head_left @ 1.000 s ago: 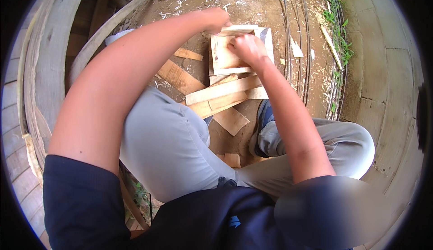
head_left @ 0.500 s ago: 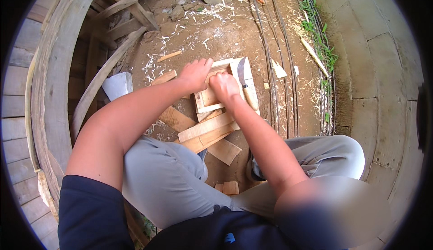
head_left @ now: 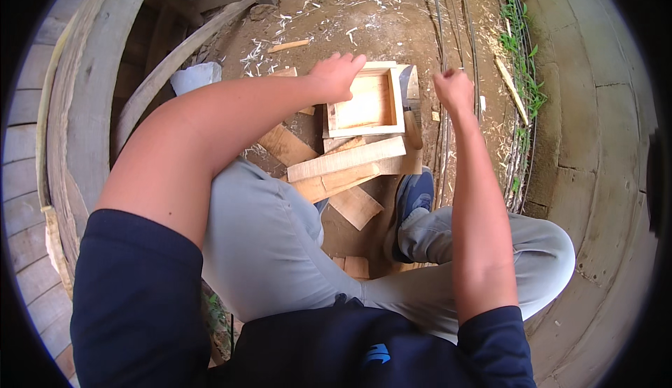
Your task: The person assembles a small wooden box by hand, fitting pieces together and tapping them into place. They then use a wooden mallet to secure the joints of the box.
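A shallow wooden box [head_left: 397, 101] with a raised frame sits on a board on the ground in front of me. My left hand [head_left: 337, 78] grips its far left corner, fingers over the rim. Out to the right, apart from the box, my right hand [head_left: 455, 92] is raised with its fingers curled closed; whatever they may hold is too small to make out. A knife with a curved blade and wooden handle [head_left: 413, 130] lies along the box's right side, its blade partly hidden by the box edge.
Wood offcuts [head_left: 346, 160] lie crossed before the box, with another flat piece [head_left: 355, 206] nearer my feet. Dark rods or cables [head_left: 448, 31] run along the ground at right. Curved timbers [head_left: 105, 45] stand at left, by a whitish block [head_left: 197, 78]. Pale shavings litter the soil.
My right hand has left the box and swung out to the right, closed. The left hand stays at the box's left side. The whole view has shifted, so the box shows further right.
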Motion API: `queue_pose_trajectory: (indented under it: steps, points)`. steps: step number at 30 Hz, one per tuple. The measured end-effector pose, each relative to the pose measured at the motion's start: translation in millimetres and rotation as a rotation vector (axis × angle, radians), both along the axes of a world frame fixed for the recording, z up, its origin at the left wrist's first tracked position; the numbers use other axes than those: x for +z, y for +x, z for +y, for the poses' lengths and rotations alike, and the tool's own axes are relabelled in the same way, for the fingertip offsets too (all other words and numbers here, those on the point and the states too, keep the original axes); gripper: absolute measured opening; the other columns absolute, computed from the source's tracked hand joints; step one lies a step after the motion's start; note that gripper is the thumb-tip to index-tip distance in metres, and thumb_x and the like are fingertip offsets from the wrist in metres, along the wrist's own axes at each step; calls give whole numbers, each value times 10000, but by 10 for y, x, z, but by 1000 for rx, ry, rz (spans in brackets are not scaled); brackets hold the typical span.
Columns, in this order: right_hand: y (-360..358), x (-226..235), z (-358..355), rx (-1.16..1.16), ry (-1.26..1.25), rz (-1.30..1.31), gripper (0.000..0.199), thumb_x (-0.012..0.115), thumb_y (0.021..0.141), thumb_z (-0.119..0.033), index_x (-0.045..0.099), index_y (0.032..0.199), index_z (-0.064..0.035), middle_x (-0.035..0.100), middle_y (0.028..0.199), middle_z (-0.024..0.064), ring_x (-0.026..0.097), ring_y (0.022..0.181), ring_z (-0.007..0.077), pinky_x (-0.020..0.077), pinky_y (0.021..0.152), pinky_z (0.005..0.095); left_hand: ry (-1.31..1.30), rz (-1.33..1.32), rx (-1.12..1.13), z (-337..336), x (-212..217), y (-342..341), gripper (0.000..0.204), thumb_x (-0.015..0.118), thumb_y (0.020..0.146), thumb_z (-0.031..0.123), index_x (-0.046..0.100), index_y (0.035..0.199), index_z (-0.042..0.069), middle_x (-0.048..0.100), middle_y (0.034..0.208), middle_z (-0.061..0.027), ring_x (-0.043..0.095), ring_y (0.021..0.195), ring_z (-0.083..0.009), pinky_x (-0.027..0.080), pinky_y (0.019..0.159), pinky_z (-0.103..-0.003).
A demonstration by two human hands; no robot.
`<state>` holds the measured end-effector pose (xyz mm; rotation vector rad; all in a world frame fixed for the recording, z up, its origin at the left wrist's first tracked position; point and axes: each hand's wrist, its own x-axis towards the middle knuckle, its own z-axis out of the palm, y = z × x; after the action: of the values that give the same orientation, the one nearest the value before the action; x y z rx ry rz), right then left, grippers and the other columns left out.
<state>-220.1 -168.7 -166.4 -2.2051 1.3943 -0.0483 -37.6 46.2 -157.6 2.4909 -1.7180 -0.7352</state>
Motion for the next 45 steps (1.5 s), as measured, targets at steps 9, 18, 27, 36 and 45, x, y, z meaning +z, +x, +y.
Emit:
queue_pose_trajectory:
  steps: [9, 18, 27, 36, 45]
  points:
    - [-459, -701, 220, 133, 461, -115, 382, 807, 821, -258, 636, 1057, -10, 708, 1012, 159, 674, 913, 244, 540, 839, 368, 11, 17, -11, 32, -101, 81, 684, 747, 802, 71, 400, 1391, 81, 533, 1300, -167, 507, 1247, -377, 489, 1017, -476]
    - [-433, -529, 444, 176, 487, -326, 370, 837, 806, -281, 542, 887, -72, 589, 831, 38, 550, 781, 150, 489, 736, 327, 66, 25, -16, 26, -27, 82, 674, 734, 815, 71, 390, 1395, 64, 522, 1320, -179, 496, 1276, -370, 480, 1037, -463]
    - [-433, -455, 397, 168, 316, -406, 332, 833, 794, -222, 538, 797, -70, 580, 750, 28, 540, 688, 149, 480, 655, 342, 120, 58, -92, -76, 73, 130, 662, 715, 805, 132, 374, 1367, 50, 512, 1318, -205, 497, 1273, -383, 460, 1043, -470]
    - [464, 211, 1134, 836, -330, -289, 107, 625, 853, -54, 710, 904, -93, 721, 919, 133, 721, 884, 307, 599, 769, 430, 201, 370, -93, -185, 14, 641, 515, 585, 807, 76, 607, 1318, 11, 686, 1199, -243, 644, 1159, -357, 498, 992, -445]
    - [582, -390, 1171, 1050, -474, 1, 154, 614, 861, -12, 759, 890, -57, 760, 1020, 139, 736, 1013, 300, 613, 858, 352, 209, 363, -110, -153, 106, 647, 558, 526, 729, -7, 671, 1267, 23, 722, 1115, -255, 683, 1064, -364, 520, 925, -455]
